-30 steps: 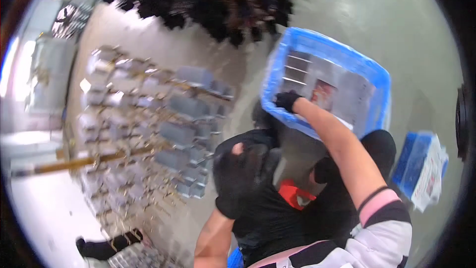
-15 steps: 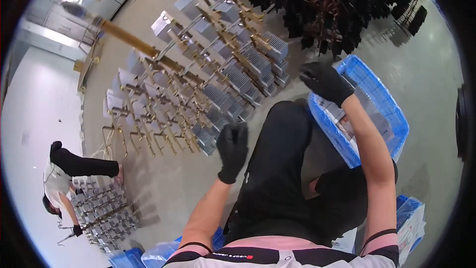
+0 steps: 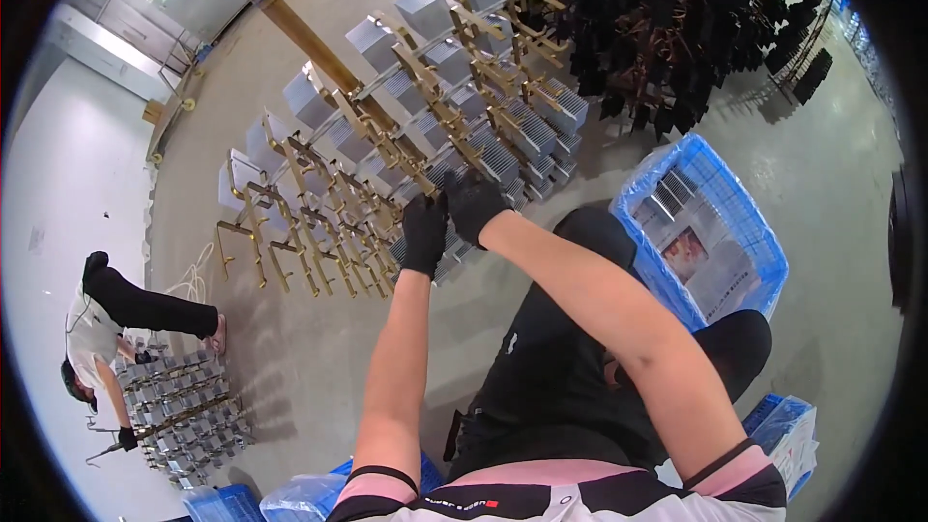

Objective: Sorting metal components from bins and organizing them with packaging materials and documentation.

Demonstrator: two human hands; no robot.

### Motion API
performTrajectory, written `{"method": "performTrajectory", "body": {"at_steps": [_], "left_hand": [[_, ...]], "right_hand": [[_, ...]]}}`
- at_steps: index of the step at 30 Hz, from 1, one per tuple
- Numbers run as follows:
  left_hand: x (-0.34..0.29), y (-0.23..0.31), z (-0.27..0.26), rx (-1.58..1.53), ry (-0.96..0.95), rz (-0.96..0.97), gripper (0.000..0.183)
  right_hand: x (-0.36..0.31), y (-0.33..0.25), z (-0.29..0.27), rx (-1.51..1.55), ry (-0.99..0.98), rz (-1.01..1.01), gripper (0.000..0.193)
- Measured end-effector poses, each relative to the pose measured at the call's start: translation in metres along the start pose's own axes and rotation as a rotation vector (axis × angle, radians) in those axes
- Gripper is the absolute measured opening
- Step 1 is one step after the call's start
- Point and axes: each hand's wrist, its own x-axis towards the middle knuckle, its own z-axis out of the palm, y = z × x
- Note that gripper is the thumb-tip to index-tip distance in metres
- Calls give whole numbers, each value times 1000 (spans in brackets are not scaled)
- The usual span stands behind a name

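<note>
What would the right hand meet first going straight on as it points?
Likely the brass-coloured rack bar just ahead of the right hand; depth is unclear, so they may be touching.

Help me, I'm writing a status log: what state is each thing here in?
Left hand: black-gloved, at the rack, grip unclear
Right hand: black-gloved, beside the left, grip unclear
Brass-coloured rack: loaded with finned metal blocks
Blue crate: open, plastic-lined, holding a finned piece
Dark parts: densely clustered
Co-worker: bent over another loaded rack
</note>
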Motion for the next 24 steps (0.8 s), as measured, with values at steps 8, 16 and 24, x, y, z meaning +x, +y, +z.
{"method": "performTrajectory", "body": {"at_steps": [8,16,24], "left_hand": [[-1,18,20,-478,44,-264,36],[-37,42,-14,-348,44,-190,28],[-108,105,-24,-605,-108,-454,24]], "right_hand": [[1,20,47,109,93,83,65],[-11,-8,-41,211,-154,248,77],[-74,60,-156,130,26,179,80]]}}
